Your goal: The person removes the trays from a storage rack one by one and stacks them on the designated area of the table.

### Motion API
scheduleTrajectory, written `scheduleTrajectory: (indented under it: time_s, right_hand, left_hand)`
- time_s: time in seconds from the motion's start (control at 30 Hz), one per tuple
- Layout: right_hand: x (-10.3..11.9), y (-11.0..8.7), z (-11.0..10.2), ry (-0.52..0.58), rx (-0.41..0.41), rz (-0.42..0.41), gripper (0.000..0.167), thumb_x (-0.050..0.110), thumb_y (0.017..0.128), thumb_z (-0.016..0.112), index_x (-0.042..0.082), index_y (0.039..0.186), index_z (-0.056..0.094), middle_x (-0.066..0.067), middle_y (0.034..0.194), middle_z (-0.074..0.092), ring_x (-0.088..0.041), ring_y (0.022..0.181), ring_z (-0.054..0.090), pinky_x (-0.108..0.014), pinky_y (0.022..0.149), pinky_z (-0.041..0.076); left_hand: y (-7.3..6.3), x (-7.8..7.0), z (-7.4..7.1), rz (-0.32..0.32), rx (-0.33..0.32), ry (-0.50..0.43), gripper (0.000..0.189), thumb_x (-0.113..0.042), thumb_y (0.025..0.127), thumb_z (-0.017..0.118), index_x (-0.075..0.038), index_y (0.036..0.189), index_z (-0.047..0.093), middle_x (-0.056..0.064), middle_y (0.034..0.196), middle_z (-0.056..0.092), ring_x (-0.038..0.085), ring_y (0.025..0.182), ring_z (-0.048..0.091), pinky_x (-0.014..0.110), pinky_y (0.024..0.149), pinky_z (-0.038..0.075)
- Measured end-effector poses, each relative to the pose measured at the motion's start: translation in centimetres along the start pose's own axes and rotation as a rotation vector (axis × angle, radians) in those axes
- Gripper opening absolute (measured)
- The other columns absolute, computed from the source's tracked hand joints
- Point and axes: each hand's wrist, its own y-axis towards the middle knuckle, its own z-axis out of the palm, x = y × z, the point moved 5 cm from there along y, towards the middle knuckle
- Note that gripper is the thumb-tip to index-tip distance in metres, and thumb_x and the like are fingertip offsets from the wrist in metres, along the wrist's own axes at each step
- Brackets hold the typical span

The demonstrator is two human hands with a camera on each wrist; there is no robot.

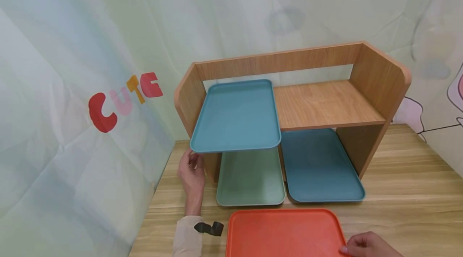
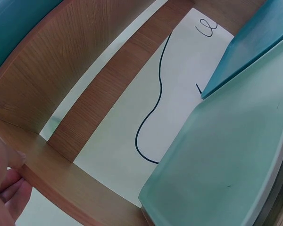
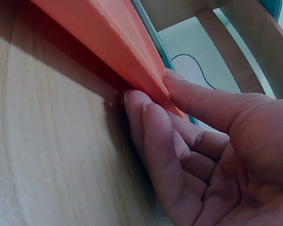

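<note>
In the head view, my right hand (image 1: 370, 245) pinches the right edge of an orange-red tray (image 1: 285, 233). The right wrist view shows the thumb on one side of that tray's rim (image 3: 118, 42) and fingertips beneath it, the tray tilted off the table. My left hand (image 1: 192, 172) is at the left side of a wooden desk shelf (image 1: 329, 102), below the corner of a blue tray (image 1: 236, 116). Up close in the left wrist view, its thumb and fingers (image 2: 19, 197) pinch the front edge of the shelf's side panel (image 2: 52, 169).
The blue tray lies on the upper board at left, its front overhanging. Underneath are a green tray (image 1: 251, 180) at left and a darker blue tray (image 1: 322, 168) at right, both jutting forward. A printed curtain (image 1: 108, 168) borders the wooden table (image 1: 408, 192).
</note>
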Motion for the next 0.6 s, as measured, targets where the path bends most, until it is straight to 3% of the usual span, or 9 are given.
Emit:
scheduleTrajectory:
  time_s: [0.27,0.6]
  right_hand:
    - [0.25,0.16,-0.05,-0.076,-0.031,0.0,0.034,0.036,0.09,0.064,0.003,0.082,0.068,0.007,0.064,0.05,-0.011,0.065,0.05,-0.02,0.054,0.038]
    - [0.16,0.28,-0.03,-0.096,-0.067,0.081,0.04,0.045,0.084,0.068,0.005,0.083,0.068,0.006,0.064,0.051,-0.013,0.068,0.053,-0.024,0.06,0.04]
  left_hand:
    - [-0.05,0.24,0.08,-0.023,0.009,0.007,0.027,0.001,0.087,0.066,-0.008,0.112,0.065,0.013,0.099,0.068,0.021,0.082,0.065,0.04,0.077,0.06]
    - [0.0,0.22,0.12,-0.02,0.009,0.002,0.028,0.002,0.086,0.065,-0.008,0.112,0.065,0.013,0.099,0.068,0.02,0.081,0.064,0.039,0.077,0.06]
